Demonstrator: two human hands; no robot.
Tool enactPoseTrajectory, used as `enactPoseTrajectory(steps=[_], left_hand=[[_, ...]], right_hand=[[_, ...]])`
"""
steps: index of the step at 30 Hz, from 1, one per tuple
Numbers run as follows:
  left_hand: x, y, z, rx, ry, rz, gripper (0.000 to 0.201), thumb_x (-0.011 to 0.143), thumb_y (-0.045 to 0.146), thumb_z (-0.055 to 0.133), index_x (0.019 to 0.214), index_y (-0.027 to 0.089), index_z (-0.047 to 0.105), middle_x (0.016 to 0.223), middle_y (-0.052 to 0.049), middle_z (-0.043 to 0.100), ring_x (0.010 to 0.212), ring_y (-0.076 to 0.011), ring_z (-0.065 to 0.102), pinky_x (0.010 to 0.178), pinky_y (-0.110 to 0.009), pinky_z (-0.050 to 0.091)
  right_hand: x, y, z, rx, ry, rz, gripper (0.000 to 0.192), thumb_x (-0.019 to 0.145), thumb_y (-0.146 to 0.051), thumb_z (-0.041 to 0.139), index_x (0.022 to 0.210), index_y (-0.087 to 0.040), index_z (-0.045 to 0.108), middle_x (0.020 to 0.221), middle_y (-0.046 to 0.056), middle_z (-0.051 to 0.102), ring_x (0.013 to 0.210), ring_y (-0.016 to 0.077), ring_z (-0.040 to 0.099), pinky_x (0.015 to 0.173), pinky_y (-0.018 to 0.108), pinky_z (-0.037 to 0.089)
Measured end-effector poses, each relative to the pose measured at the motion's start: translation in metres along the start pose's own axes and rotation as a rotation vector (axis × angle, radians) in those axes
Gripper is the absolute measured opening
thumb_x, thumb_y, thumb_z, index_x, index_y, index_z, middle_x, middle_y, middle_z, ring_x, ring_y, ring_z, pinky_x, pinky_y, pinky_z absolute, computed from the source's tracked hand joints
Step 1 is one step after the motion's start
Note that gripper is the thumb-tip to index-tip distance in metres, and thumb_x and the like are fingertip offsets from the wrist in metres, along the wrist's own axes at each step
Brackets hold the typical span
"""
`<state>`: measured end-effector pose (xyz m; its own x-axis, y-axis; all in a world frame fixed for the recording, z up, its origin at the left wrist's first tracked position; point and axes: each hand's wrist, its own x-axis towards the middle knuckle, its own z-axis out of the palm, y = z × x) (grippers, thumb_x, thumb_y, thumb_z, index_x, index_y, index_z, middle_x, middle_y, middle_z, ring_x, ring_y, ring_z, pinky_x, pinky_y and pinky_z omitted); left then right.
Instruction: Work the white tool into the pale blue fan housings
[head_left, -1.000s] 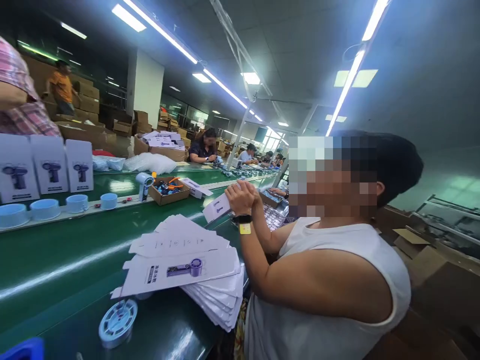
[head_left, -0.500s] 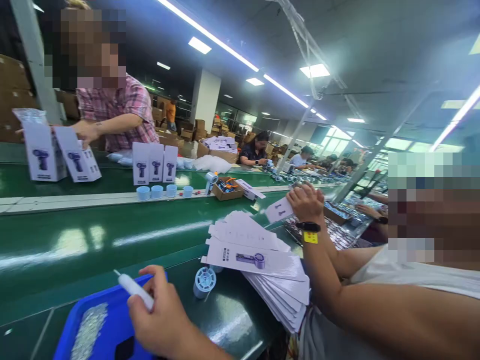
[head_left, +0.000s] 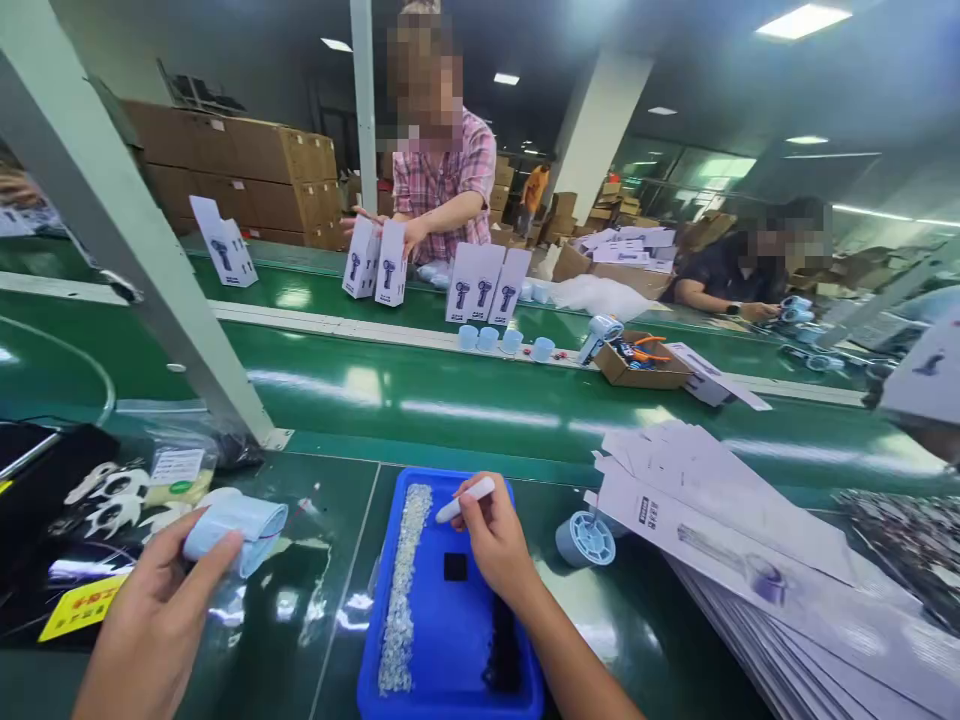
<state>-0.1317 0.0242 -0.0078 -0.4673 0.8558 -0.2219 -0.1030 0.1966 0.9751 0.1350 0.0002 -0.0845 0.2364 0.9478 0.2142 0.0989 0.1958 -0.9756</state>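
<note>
The right hand (head_left: 491, 540) is pinching a white pen-like tool (head_left: 465, 500) over the blue tray (head_left: 390, 690), tip angling toward the strip of tiny clear parts (head_left: 405, 580) along the tray's left side, seemingly for picking them up. The left hand (head_left: 154, 625) is gripping a pale blue part (head_left: 240, 525) near the bench's front edge, holding it up off the surface. Flat cartons (head_left: 750, 540) are lying fanned at the right edge.

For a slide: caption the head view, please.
Right hand holds a white pen tool over a blue tray; left hand holds a pale blue part.
</note>
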Motion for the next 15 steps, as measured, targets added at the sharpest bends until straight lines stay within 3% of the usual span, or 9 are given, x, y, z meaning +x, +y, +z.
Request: enactPoseTrajectory(steps=[4,11,15], left_hand=[[-0.005,0.001,-0.004,-0.099,-0.095,-0.137,0.064,0.037,0.032,0.090,0.095,0.024,0.067,0.079,0.005,0.069,0.076,-0.0116,0.062,0.062,-0.010,0.053],[-0.003,-0.013,-0.007,-0.096,-0.188,-0.073,0.052,0.051,0.034,0.088,0.096,0.022,0.066,0.081,0.004,0.068,0.075,-0.0107,0.062,0.065,-0.010,0.052],[-0.002,-0.017,-0.009,0.000,-0.163,-0.090,0.049,0.058,0.042,0.084,0.101,0.026,0.067,0.084,0.004,0.069,0.079,-0.0111,0.062,0.066,-0.009,0.052]], right_hand=[[-0.002,0.006,0.000,-0.040,-0.034,-0.001,0.023,0.093,-0.044,0.049,0.091,-0.021,0.050,0.080,0.001,0.058,0.066,0.0139,0.054,0.065,0.027,0.047],[0.000,0.008,0.000,-0.060,-0.048,0.010,0.023,0.094,-0.043,0.047,0.094,-0.021,0.049,0.084,0.003,0.059,0.068,0.0143,0.055,0.066,0.028,0.048],[0.000,0.008,0.002,-0.079,-0.065,0.010,0.022,0.094,-0.043,0.046,0.094,-0.021,0.049,0.082,0.002,0.058,0.067,0.0142,0.055,0.063,0.027,0.047]])
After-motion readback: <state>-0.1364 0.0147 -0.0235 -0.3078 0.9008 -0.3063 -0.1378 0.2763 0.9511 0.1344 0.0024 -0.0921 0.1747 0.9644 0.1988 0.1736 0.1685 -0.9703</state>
